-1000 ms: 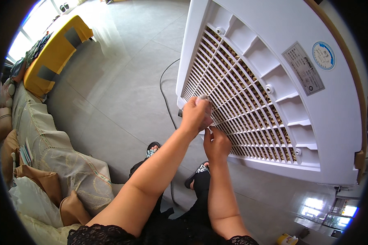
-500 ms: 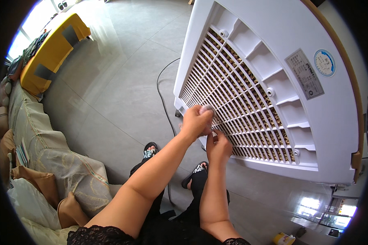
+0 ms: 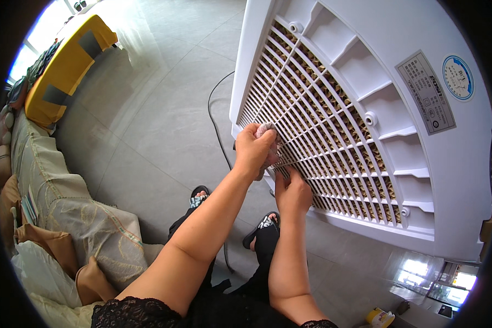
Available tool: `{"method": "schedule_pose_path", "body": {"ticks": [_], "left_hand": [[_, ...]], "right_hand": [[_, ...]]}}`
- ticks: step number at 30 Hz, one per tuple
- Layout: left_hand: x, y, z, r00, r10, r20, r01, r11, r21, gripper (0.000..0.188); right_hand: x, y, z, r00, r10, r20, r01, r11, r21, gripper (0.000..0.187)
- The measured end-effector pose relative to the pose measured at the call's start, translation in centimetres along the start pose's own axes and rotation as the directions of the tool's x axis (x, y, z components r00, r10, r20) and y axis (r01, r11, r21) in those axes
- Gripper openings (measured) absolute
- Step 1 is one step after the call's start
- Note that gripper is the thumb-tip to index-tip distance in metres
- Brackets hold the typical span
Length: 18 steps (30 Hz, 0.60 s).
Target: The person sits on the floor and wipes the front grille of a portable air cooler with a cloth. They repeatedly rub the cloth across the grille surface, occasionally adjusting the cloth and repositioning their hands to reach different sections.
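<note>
Grey tiled floor [image 3: 147,109] fills the left and middle of the view; a yellow board [image 3: 65,65] lies at its far left end, a sofa with a patterned cover [image 3: 65,202] runs along the left rim

Large white cooler [image 3: 366,109] stands tilted at right, back side toward the person. Its slatted grille [image 3: 322,126] shows a brown honeycomb pad behind the slats. A grey label and a round blue sticker sit on the upper right of the casing. A black cable [image 3: 216,126] trails from the unit's left edge over the floor

Both forearms come up from the lower edge, feet in black sandals [image 3: 262,229] below them on the floor

Left hand [image 3: 254,153]: fingers curled tight around a small bunched pinkish cloth [image 3: 267,131], pressed onto the slats near the grille's lower left corner. The grip wads the cloth, probably so that it reaches into the gaps

Right hand [image 3: 292,191]: just below the left, fingertips touching the slats, loosely bent. Cannot tell whether it holds anything; likely it steadies the grille against the push

Cloth location: in the left hand, against the grille, lower left part
</note>
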State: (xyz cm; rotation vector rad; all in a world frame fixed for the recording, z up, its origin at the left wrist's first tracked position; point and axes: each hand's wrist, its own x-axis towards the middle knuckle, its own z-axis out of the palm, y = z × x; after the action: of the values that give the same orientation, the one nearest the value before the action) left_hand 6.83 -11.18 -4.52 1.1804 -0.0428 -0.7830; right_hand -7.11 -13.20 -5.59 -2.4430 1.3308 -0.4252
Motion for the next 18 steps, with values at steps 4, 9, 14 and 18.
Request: {"method": "schedule_pose_path", "body": {"ticks": [4,9,14,18], "left_hand": [[0.3,-1.6,0.2,0.999,-0.045,0.029,0.043,0.996,0.082,0.014],[1.0,-1.0,-0.2,0.997,-0.060,0.056,0.065,0.995,-0.075,0.011],[-0.4,-0.5,0.6,0.979,-0.172,0.107,0.174,0.985,-0.006,0.011],[0.4,0.4,-0.6,0.966,-0.206,0.158,0.203,0.979,0.032,0.012]], "right_hand": [[0.1,0.0,-0.1,0.998,0.030,0.052,-0.030,1.000,0.008,0.030],[-0.1,-0.4,-0.4,0.996,0.041,0.076,-0.045,0.998,0.046,0.028],[0.1,0.3,0.5,1.000,-0.004,0.014,0.004,0.999,-0.036,0.027],[0.2,-0.4,-0.1,0.998,0.023,0.063,-0.025,0.999,0.033,0.024]]}}
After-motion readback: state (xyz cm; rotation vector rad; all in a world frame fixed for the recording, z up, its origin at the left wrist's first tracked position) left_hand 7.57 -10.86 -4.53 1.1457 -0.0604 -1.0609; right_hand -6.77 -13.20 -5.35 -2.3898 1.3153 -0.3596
